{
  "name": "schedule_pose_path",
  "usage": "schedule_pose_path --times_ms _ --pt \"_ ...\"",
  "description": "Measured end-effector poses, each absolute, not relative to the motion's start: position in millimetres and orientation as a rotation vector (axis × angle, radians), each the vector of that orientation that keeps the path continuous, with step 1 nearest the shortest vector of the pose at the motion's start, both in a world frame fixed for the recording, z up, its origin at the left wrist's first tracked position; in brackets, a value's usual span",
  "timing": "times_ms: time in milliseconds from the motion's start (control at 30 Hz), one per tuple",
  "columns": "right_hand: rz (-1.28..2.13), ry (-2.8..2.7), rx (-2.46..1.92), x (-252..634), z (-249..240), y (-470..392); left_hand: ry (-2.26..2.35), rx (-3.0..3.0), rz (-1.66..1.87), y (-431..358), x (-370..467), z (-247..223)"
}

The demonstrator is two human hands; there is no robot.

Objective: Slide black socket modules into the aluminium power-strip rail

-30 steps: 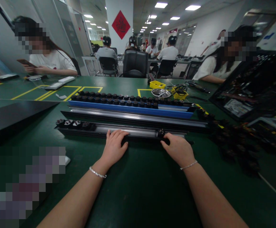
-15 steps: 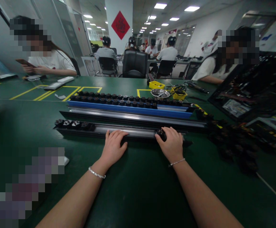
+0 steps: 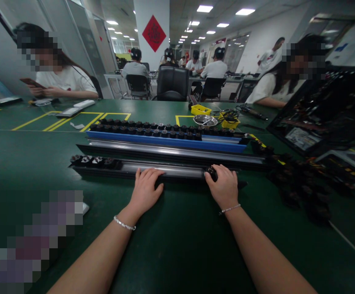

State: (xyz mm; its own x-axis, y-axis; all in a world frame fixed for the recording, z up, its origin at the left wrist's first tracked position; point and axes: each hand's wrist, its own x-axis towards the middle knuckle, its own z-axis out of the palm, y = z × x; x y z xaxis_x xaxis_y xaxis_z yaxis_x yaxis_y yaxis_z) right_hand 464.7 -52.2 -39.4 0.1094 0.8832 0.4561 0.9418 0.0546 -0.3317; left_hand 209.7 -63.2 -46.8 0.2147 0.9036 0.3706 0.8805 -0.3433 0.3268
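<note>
A long black rail (image 3: 177, 170) with a silvery inner channel lies across the table in front of me. Over its near wall, around the middle, curl the fingers of my left hand (image 3: 147, 188), with the thumb apart on the near side. Toward the right end, my right hand (image 3: 224, 183) is closed around a small black socket module (image 3: 211, 173) at the channel; the fingers hide much of it. Several similar black modules (image 3: 96, 160) sit in a row at the rail's left end.
Beyond lie another black rail (image 3: 171, 150) and a blue rail (image 3: 165, 139) with rows of modules. Loose black modules (image 3: 302, 188) are heaped right. Farther back are a metal bowl (image 3: 205, 121) and yellow tray (image 3: 200, 110). Two people sit across, left and right.
My right hand has slid slightly to the right along the rail with the socket module. My left hand has stayed in place.
</note>
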Motion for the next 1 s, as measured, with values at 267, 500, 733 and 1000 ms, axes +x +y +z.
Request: schedule_pose_path --times_ms 267,500,733,1000 --pt "-0.155 -1.720 -1.822 468.0 -41.4 -51.6 1.777 2.425 0.795 -62.2 209.5 -49.0" --pt "-0.170 -1.706 -1.831 473.4 -42.4 -51.0 1.775 2.422 0.784 -63.0 209.2 -48.2" --pt "-0.202 -1.684 -1.825 476.9 -42.3 -50.4 1.770 2.413 0.778 -62.5 209.2 -47.8" --pt "-0.222 -1.697 -1.808 477.9 -42.5 -49.8 1.770 2.430 0.793 -62.3 208.8 -48.3"
